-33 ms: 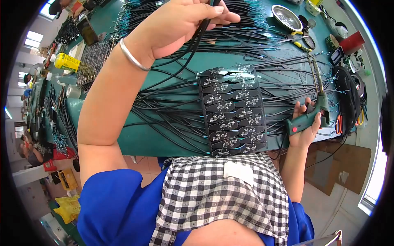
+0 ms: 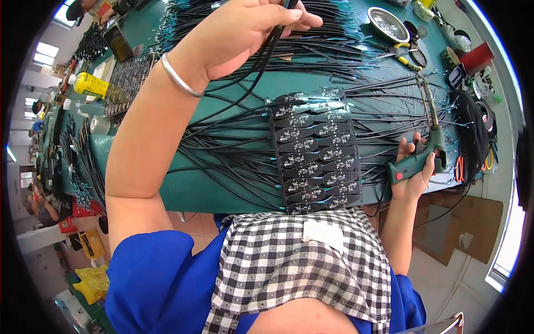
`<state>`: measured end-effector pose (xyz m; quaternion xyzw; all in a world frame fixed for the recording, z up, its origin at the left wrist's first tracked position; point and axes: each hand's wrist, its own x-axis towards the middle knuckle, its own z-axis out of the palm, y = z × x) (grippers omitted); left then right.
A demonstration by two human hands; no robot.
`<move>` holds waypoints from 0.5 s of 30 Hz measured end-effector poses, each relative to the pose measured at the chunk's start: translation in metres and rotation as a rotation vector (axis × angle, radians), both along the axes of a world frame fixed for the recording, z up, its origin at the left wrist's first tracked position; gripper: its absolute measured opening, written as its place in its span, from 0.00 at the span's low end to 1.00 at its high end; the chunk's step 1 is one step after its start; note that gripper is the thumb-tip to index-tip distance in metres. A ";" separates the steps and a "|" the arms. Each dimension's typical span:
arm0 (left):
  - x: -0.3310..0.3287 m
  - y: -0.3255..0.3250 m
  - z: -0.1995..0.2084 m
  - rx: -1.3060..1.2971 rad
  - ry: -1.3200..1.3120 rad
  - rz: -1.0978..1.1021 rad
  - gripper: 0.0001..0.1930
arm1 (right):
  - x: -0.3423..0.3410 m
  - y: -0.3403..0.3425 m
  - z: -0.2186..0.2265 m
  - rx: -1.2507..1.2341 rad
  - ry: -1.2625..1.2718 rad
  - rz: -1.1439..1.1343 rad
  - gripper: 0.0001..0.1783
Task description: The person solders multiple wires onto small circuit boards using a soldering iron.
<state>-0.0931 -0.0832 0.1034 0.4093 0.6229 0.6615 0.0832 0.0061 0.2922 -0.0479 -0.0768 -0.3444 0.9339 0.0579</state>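
My left hand (image 2: 245, 33) is raised over the far side of the green bench (image 2: 222, 189), closed on a thin black wire (image 2: 261, 61) that hangs down from it; a silver bangle (image 2: 181, 78) circles the wrist. A black panel of small circuit boards (image 2: 317, 150) lies in the middle of the bench, with many black wires (image 2: 222, 150) fanning out left and right from it. My right hand (image 2: 411, 175) grips the green handle of a soldering gun (image 2: 417, 161) at the bench's right edge; its long tip points away over the wires.
A metal bowl (image 2: 387, 23), yellow-handled cutters (image 2: 403, 57) and a red roll (image 2: 477, 57) sit at the far right. A yellow bottle (image 2: 92, 85) stands at the far left. Another person (image 2: 41, 203) sits to the left. Brown cardboard (image 2: 456, 222) lies on the floor.
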 end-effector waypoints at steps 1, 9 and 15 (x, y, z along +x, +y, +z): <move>0.020 0.020 0.019 -0.049 -0.483 0.379 0.05 | 0.000 0.003 -0.003 0.002 0.000 -0.011 0.24; 0.027 0.039 0.065 -1.122 0.747 0.989 0.08 | 0.000 0.009 -0.010 -0.044 -0.023 -0.033 0.23; 0.040 0.059 -0.041 -1.334 0.580 0.417 0.10 | -0.001 0.007 -0.006 -0.069 -0.003 -0.007 0.22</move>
